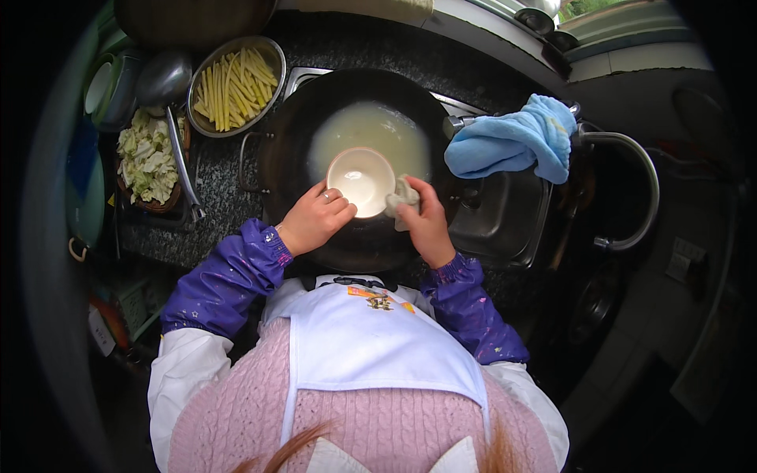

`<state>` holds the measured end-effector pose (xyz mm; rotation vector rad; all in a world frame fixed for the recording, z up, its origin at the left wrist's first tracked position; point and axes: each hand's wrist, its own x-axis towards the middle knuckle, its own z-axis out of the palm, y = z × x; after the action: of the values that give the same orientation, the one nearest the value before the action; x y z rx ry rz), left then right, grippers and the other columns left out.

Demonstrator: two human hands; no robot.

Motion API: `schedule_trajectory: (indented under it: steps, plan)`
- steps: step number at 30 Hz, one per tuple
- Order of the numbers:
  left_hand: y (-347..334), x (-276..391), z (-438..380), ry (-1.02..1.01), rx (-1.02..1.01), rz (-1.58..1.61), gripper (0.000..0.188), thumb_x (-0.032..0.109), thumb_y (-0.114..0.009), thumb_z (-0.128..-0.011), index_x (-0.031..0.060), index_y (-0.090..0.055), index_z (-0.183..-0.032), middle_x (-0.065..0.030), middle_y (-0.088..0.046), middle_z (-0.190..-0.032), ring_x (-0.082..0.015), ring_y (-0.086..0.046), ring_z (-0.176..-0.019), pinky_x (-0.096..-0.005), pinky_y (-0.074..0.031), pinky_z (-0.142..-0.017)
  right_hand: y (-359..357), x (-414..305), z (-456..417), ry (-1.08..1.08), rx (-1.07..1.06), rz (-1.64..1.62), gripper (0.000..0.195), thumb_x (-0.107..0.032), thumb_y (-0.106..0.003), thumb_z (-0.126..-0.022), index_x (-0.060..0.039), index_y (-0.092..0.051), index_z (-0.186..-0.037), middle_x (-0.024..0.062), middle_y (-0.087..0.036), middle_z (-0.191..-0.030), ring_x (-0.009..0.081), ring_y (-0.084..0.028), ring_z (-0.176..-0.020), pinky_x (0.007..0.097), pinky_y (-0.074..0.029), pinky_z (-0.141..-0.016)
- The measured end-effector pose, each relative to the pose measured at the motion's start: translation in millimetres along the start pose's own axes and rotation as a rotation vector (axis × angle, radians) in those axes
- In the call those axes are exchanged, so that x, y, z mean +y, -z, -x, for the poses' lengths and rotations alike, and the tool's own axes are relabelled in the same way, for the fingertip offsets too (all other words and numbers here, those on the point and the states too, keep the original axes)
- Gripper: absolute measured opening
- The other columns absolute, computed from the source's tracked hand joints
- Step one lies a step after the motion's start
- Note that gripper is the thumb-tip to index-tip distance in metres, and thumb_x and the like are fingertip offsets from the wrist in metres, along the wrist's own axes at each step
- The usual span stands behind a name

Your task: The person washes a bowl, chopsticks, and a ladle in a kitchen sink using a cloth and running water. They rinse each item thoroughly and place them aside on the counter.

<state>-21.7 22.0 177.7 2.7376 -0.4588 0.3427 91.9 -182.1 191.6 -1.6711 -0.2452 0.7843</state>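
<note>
My left hand grips the near left rim of a white bowl with a reddish edge, its inside facing up towards me. In my right hand is a crumpled pale cloth, close against the bowl's right side. Both hands are above a large dark wok. Cloudy, pale yellowish liquid lies in the wok, partly hidden behind the bowl.
A metal bowl of yellow strips stands behind left. Nearer are a basket of chopped cabbage and a metal ladle. Right of the wok, a blue cloth hangs on the faucet over a steel sink.
</note>
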Motion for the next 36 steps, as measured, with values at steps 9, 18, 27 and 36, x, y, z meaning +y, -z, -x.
schedule_trajectory:
  steps: [9, 18, 27, 36]
  plan:
    - [16.2, 2.6, -14.7, -0.184, -0.283, 0.039, 0.007, 0.011, -0.058, -0.076, 0.0087, -0.059, -0.082, -0.0038, -0.058, -0.076, -0.0211, -0.060, -0.085, -0.0395, -0.047, -0.089, -14.5, 10.9, -31.9, 0.573, -0.349, 1.248, 0.012, -0.014, -0.059, -0.074, -0.0097, -0.068, -0.081, 0.0109, -0.057, -0.088, 0.0300, -0.056, -0.091, 0.0420, -0.047, -0.073]
    - [1.4, -29.8, -27.1, 0.210, -0.489, 0.477, 0.023, 0.002, -0.059, -0.076, 0.0073, -0.067, -0.097, -0.0138, -0.066, -0.085, -0.0339, -0.062, -0.084, -0.0429, -0.050, -0.072, 30.1, 13.6, -39.9, 0.606, 0.186, 1.372, 0.021, -0.013, -0.064, -0.071, -0.0125, -0.064, -0.091, 0.0084, -0.056, -0.107, 0.0293, -0.051, -0.100, 0.0437, -0.038, -0.081]
    - [-35.1, -34.8, -62.3, 0.151, -0.512, 0.224, 0.014, 0.009, -0.061, -0.075, 0.0111, -0.069, -0.086, -0.0126, -0.066, -0.081, -0.0296, -0.063, -0.086, -0.0420, -0.049, -0.077, 28.8, 14.0, -16.8, 0.526, 0.210, 1.177, 0.028, -0.015, -0.065, -0.074, -0.0129, -0.065, -0.101, 0.0108, -0.053, -0.121, 0.0342, -0.043, -0.116, 0.0486, -0.034, -0.095]
    - [-47.3, -33.7, -34.3, 0.058, -0.263, -0.117, 0.009, 0.013, -0.059, -0.073, 0.0129, -0.068, -0.076, -0.0041, -0.063, -0.083, -0.0245, -0.056, -0.099, -0.0393, -0.046, -0.080, 28.1, 24.9, -6.6, 0.554, 0.226, 1.091, 0.024, -0.014, -0.066, -0.073, -0.0106, -0.065, -0.097, 0.0101, -0.054, -0.117, 0.0331, -0.044, -0.117, 0.0468, -0.036, -0.094]
